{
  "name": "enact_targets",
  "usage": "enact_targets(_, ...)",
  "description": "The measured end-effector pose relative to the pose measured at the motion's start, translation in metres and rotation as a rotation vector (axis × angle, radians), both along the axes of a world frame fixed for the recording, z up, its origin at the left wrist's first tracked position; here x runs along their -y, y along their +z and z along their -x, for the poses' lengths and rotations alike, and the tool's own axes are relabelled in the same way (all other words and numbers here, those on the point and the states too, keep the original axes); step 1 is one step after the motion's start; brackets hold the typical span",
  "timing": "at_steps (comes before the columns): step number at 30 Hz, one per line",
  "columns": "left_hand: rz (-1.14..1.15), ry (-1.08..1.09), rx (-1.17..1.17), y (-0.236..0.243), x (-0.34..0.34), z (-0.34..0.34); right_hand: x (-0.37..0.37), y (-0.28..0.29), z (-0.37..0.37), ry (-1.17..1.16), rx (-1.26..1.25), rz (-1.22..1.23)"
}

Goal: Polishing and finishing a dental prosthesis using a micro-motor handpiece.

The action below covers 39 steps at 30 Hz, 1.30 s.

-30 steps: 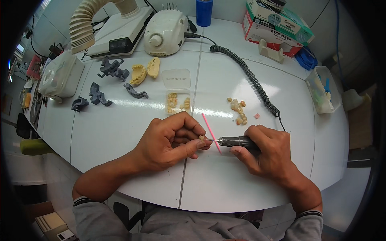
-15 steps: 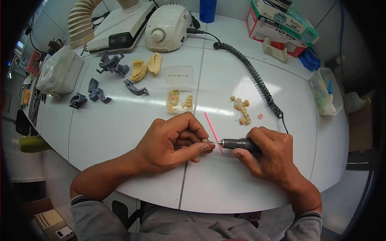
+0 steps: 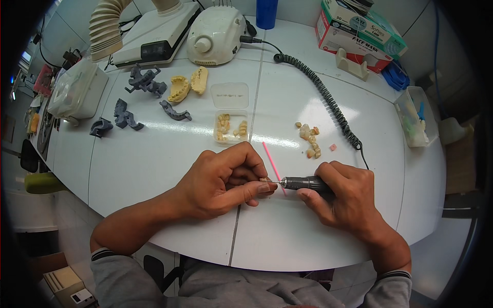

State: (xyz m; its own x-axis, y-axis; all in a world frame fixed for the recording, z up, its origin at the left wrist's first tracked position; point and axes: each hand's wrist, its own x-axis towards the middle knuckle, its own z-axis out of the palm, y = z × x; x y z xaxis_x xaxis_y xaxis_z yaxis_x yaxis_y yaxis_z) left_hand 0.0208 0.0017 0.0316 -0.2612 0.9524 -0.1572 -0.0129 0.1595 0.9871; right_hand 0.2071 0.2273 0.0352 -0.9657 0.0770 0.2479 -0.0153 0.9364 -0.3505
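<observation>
Small tooth-coloured piece (image 3: 264, 179) at left fingertips, mostly hidden; left hand (image 3: 218, 182) pinching it, thumb against fingers, others curled. Right hand (image 3: 344, 192) wrapped round black rotary handpiece (image 3: 304, 183), bit pointing left at piece; contact unclear. Pink stick (image 3: 270, 156) on table (image 3: 287, 231), passing behind the bit. Small clear box (image 3: 232, 126) beyond left hand, lid (image 3: 229, 94) flipped open: tooth-coloured pieces in two groups, left and right. Loose tooth-coloured cluster (image 3: 314, 147) right of box, pink bit (image 3: 333, 147) beside it. Far right, clear bin (image 3: 403, 123): blue item (image 3: 421, 110), whitish stuff. Far left, lidded translucent tub (image 3: 77, 100), contents unreadable. Cartons (image 3: 345, 38) stacked at back right, contents hidden.
</observation>
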Motion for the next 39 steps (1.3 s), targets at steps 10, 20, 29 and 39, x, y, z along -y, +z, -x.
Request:
enact_targets(10,-0.002,-0.011,-0.019,-0.0017,-0.0015,0.0001,-0.0009,-0.0005,0.0009,0.008,-0.007,-0.011)
enact_targets(20,-0.016,0.025,-0.026,-0.0043,-0.0003,-0.0003,-0.0029,-0.0029,0.0005,0.006,-0.024,0.017)
enact_targets(29,-0.040,-0.004,-0.088,-0.0029,0.0002,-0.0009,-0.0015,-0.0010,0.0005,0.009,-0.022,0.006)
enact_targets(39,-0.029,-0.019,-0.091,-0.0029,-0.0001,-0.0005,-0.0010,0.0036,0.0002,0.006,0.029,-0.010)
